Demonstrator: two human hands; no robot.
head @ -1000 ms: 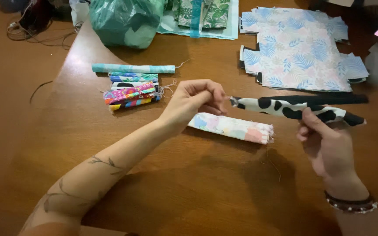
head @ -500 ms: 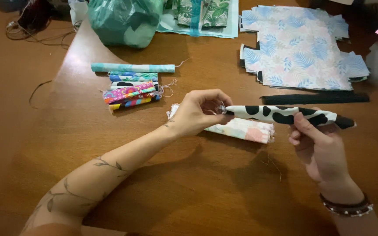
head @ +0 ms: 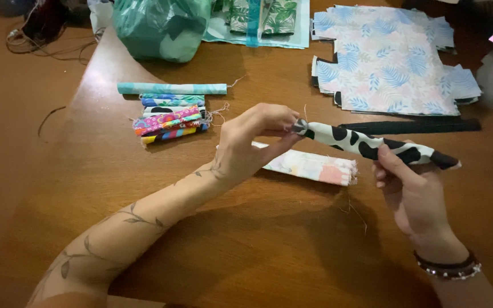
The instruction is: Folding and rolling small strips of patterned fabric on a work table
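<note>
Above the counter (head: 258, 256), both hands hold a cow-print fabric tube (head: 372, 145) level: left hand (head: 252, 142) pinches its near end, right hand (head: 412, 194) grips the far end for support. Pastel fabric strip (head: 312, 167) lies flat beneath; finished rolls (head: 169, 117) stacked aside.

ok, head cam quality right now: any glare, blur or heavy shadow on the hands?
Head view: a soft sheen lies on the wooden table at upper left. The left hand and right hand look sharp, as does the cow-print fabric tube. Soft shadows fall under both forearms. The far corners go dark.
</note>
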